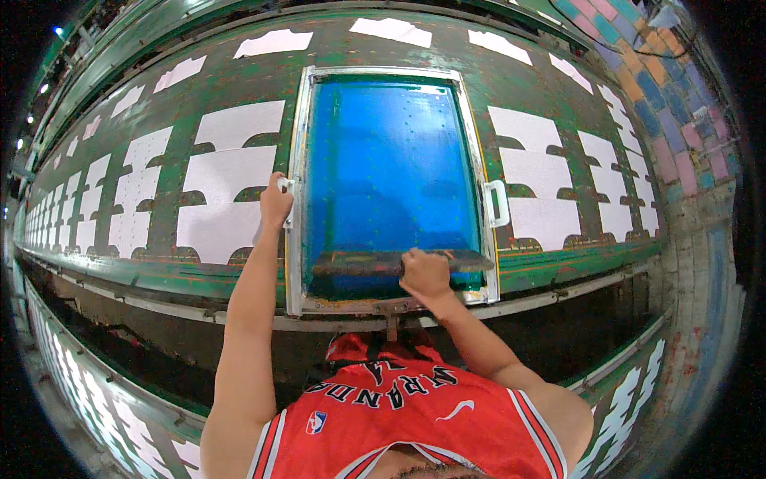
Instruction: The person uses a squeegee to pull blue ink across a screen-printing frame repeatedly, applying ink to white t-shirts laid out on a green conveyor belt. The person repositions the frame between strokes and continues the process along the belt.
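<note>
A metal-framed screen (383,160) with a translucent blue surface lies on a long green table (199,279), between white cut pieces of fabric (222,168). My left hand (275,199) is closed on the white handle (286,187) at the frame's left side. My right hand (424,275) grips a long dark squeegee (351,263), which lies crosswise over the lower part of the blue surface. A second white handle (497,203) is on the frame's right side.
Rows of white pieces (602,180) stretch to both sides along the table. A metal rail (159,290) runs along the near edge above a dark gap. Other tables with white pieces (128,423) show at lower left and right. A paved floor (678,120) lies at far right.
</note>
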Demonstrator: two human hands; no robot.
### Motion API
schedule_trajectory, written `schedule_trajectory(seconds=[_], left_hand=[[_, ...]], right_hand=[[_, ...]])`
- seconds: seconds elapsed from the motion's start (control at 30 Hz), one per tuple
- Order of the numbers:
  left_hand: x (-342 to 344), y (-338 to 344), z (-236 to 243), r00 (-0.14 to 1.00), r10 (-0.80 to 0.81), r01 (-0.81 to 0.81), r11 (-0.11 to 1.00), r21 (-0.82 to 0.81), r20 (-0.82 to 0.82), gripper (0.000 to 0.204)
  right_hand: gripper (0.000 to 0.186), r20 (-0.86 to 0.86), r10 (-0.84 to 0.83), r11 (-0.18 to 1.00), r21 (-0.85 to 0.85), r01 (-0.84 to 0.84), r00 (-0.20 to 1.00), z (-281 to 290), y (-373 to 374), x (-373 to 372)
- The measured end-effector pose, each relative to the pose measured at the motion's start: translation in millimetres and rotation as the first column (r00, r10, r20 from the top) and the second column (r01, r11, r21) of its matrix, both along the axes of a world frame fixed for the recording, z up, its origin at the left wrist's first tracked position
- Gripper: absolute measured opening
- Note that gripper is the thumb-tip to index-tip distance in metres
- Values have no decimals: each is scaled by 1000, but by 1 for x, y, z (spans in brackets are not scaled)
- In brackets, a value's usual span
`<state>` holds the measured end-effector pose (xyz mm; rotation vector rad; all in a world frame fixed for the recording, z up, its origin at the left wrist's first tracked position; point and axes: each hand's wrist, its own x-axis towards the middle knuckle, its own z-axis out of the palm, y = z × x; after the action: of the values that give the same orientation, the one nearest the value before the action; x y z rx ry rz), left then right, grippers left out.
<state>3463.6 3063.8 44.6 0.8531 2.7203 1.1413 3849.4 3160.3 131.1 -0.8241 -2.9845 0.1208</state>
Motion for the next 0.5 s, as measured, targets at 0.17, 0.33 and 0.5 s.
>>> schedule_trajectory(seconds=[0.17, 0.33, 0.5], left_hand=[[-1, -4, -2, 1000, -29, 29, 999, 16, -1, 51], [-1, -5, -3, 999, -32, 32, 999, 31, 6, 51], [-2, -8, -8, 1000, -3, 3, 998, 57, 2, 50]], right_hand=[[28, -56, 6, 997, -77, -11, 998, -15, -63, 45], [46, -149, 59, 996, -58, -68, 987, -19, -81, 63], [60, -127, 264, 925, -246, -288, 956, 11, -52, 87]])
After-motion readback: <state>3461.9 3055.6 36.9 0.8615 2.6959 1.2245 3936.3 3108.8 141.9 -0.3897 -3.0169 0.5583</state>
